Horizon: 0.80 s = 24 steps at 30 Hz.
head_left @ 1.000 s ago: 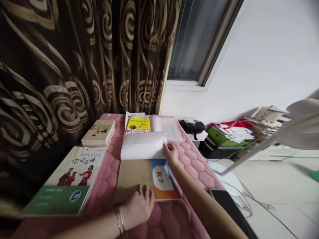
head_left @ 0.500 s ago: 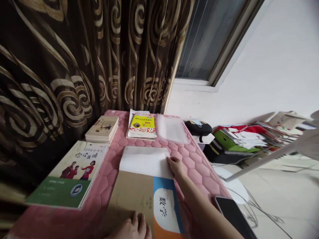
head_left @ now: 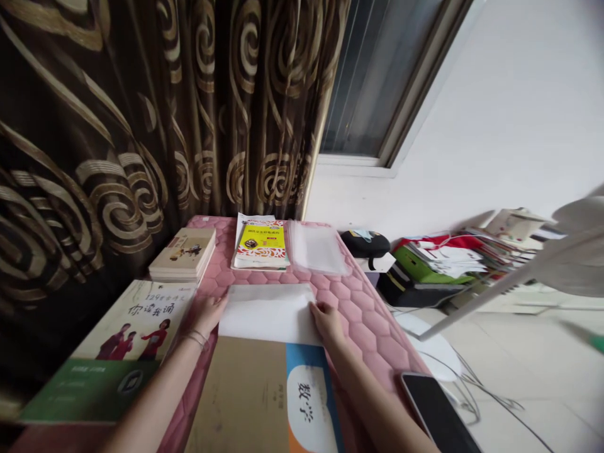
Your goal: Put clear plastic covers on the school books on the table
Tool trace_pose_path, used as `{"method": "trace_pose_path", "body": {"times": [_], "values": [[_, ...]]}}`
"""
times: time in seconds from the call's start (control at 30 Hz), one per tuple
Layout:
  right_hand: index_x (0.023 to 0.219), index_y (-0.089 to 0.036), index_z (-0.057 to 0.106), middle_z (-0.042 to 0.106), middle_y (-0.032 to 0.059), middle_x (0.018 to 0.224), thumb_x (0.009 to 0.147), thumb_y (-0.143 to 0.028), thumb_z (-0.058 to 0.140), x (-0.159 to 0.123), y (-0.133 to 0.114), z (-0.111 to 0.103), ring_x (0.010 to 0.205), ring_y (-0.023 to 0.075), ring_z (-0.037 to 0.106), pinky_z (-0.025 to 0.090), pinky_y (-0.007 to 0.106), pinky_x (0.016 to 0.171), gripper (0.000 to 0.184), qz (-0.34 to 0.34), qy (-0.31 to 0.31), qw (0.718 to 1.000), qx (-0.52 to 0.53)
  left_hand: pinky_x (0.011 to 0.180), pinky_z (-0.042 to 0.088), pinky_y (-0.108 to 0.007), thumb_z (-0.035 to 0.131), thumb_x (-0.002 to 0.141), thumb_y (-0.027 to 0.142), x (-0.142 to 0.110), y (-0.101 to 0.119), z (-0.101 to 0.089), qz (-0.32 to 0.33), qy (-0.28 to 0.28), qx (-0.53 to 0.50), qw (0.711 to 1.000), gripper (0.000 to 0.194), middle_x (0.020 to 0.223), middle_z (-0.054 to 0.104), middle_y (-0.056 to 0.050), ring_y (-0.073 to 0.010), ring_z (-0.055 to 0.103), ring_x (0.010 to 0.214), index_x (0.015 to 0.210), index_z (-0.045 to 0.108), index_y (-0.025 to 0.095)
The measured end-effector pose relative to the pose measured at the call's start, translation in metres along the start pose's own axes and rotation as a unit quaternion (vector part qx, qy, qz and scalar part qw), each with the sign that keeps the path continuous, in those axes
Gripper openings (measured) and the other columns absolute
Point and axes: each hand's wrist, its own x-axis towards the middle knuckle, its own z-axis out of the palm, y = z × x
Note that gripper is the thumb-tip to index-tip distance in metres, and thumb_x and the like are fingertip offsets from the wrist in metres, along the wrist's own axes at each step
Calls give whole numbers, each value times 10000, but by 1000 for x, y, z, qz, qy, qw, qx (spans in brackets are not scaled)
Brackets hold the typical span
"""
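Note:
A mathematics textbook (head_left: 250, 390) with a tan, blue and orange cover lies in front of me. Beyond its upper edge spreads a whitish, translucent sheet (head_left: 267, 311), which looks like a plastic book cover. My left hand (head_left: 213, 313) is closed at the sheet's left edge, a thin band round its wrist. At the opposite edge my right hand (head_left: 327, 321) pinches the sheet between thumb and fingers. Where the sheet meets the textbook, I cannot tell if it runs underneath.
A large green-and-white book (head_left: 113, 346) and a stack of small books (head_left: 184, 255) lie left. Farther back are a yellow-labelled book (head_left: 261, 242) and clear plastic sleeves (head_left: 319, 250). A phone (head_left: 438, 409) rests at the right edge of the pink padded surface (head_left: 363, 321). A pale stand (head_left: 486, 286) rises beyond.
My left hand has gone from the textbook's lower part up to the sheet's left edge. My right hand stays at the right edge. The view has shifted slightly.

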Motion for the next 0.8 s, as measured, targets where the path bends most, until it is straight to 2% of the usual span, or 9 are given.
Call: {"method": "trace_pose_path", "body": {"times": [0.07, 0.13, 0.23, 0.33, 0.4, 0.47, 0.63, 0.8], "values": [[544, -240, 582, 644, 54, 547, 623, -478, 567, 1, 0, 1, 537, 245, 588, 405, 318, 477, 251, 0, 7, 1000, -12, 448, 381, -260, 664, 578, 326, 6, -5, 10, -24, -18, 12, 999, 183, 415, 529, 27, -166, 532, 437, 507, 539, 213], [559, -239, 578, 655, 59, 577, 637, -479, 547, 1, -1, 3, 568, 253, 604, 422, 324, 507, 255, 2, 12, 1000, -21, 475, 412, -254, 626, 596, 278, 8, -8, 18, -41, -12, 23, 999, 98, 489, 592, 20, -172, 582, 489, 614, 561, 206], [647, -224, 609, 679, 77, 661, 672, -469, 523, 2, -1, 7, 632, 258, 628, 444, 329, 563, 262, -1, 17, 999, -34, 566, 457, -258, 583, 646, 213, 7, -11, 25, -36, 11, 45, 998, 112, 602, 649, -9, -187, 645, 617, 747, 535, 202], [874, -176, 658, 687, 93, 728, 708, -417, 510, 2, 0, 11, 677, 259, 636, 448, 335, 610, 328, -2, 23, 998, -54, 629, 459, -270, 555, 697, 145, 3, -10, 27, -15, 20, 85, 996, 147, 663, 657, -28, -198, 658, 688, 823, 510, 206], [1064, -153, 641, 682, 82, 733, 732, -358, 505, 2, 1, 13, 681, 251, 634, 442, 329, 621, 413, -16, 20, 996, -87, 649, 452, -276, 530, 729, 106, 0, -8, 29, -2, 20, 117, 993, 171, 710, 659, -39, -206, 660, 719, 868, 504, 203], [1171, -171, 614, 678, 68, 735, 751, -306, 510, 1, 0, 15, 679, 239, 632, 436, 319, 625, 453, -35, 11, 992, -121, 663, 446, -284, 509, 754, 79, -3, -5, 30, 8, 14, 149, 989, 199, 763, 662, -61, -222, 662, 757, 915, 505, 196], [1150, -201, 661, 687, 120, 930, 840, -231, 462, -1, -7, 14, 766, 233, 645, 434, 315, 656, 370, -77, -31, 960, -267, 677, 442, -306, 491, 764, 39, -3, 1, 31, 21, -12, 226, 974, 229, 853, 660, -127, -264, 655, 828, 952, 516, 168], [1160, -206, 669, 655, 142, 1005, 898, -228, 396, -6, -14, 14, 830, 226, 645, 444, 308, 671, 379, -64, -58, 943, -321, 751, 458, -311, 464, 760, 9, -8, 6, 23, 42, -39, 292, 955, 251, 916, 656, -139, -256, 638, 909, 933, 571, 156]]}}
